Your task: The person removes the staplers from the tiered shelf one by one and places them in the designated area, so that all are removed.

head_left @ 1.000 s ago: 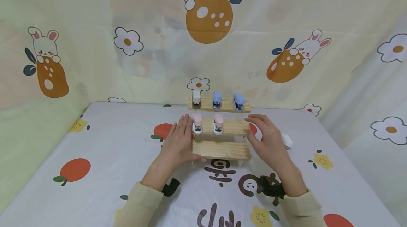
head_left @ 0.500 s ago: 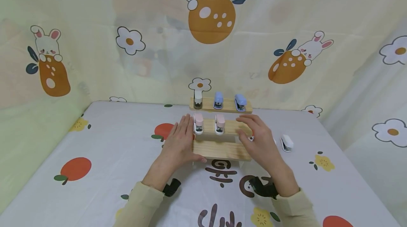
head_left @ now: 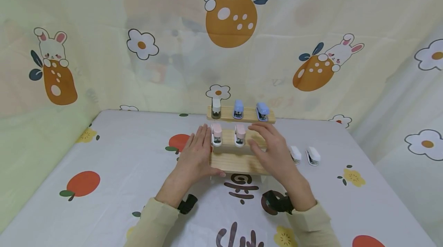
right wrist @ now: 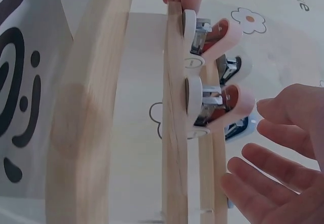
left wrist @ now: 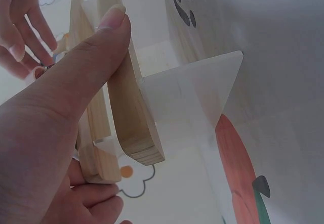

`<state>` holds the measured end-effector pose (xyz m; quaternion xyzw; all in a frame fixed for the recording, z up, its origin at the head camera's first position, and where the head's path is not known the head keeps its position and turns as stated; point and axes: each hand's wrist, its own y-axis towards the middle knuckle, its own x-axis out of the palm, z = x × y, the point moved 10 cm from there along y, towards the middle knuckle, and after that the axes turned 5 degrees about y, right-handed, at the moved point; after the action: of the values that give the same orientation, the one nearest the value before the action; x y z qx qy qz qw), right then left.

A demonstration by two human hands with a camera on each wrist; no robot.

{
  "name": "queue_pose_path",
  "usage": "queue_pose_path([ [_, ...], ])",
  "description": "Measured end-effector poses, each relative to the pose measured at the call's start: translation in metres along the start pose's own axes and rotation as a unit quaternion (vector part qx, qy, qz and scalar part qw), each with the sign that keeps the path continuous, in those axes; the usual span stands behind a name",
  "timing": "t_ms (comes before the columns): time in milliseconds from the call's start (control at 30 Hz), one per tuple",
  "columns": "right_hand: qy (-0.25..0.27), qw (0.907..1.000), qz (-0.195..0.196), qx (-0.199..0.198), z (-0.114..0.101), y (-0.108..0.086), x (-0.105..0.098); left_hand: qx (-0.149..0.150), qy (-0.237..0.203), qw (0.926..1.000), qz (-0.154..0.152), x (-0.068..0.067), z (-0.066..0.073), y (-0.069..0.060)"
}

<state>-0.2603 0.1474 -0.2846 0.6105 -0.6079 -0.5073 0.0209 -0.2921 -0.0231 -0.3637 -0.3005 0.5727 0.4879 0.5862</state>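
Note:
A three-step wooden rack [head_left: 238, 163] with translucent side supports stands on the table. My left hand [head_left: 195, 156] lies along its left end with straight fingers, and its thumb [left wrist: 96, 52] rests on the lowest board. Two pink mini staplers, the left one [head_left: 217, 135] and the right one [head_left: 240, 135], sit on the middle board. My right hand [head_left: 275, 154] hovers over that board's right part, fingers relaxed and spread; in the right wrist view its fingertips are close to the right pink stapler [right wrist: 238, 102], nothing held.
The top board carries a grey-white stapler [head_left: 216, 108] and two blue ones, a middle one [head_left: 238, 109] and a right one [head_left: 262, 111]. Two white staplers, a nearer-in one [head_left: 295, 154] and an outer one [head_left: 313, 156], lie on the tablecloth right of the rack. A patterned curtain [head_left: 173, 74] hangs behind.
My right hand has moved left from the middle board's right end toward the right pink stapler, uncovering the white staplers. My left hand stays at the rack's left end.

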Motion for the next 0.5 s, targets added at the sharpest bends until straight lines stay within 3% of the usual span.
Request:
queue_pose_path([
  [500,-0.002,0.9991,-0.036,0.022,0.0,0.0,0.022,0.001,0.002,1.0,-0.006,-0.001,0.001,-0.001],
])
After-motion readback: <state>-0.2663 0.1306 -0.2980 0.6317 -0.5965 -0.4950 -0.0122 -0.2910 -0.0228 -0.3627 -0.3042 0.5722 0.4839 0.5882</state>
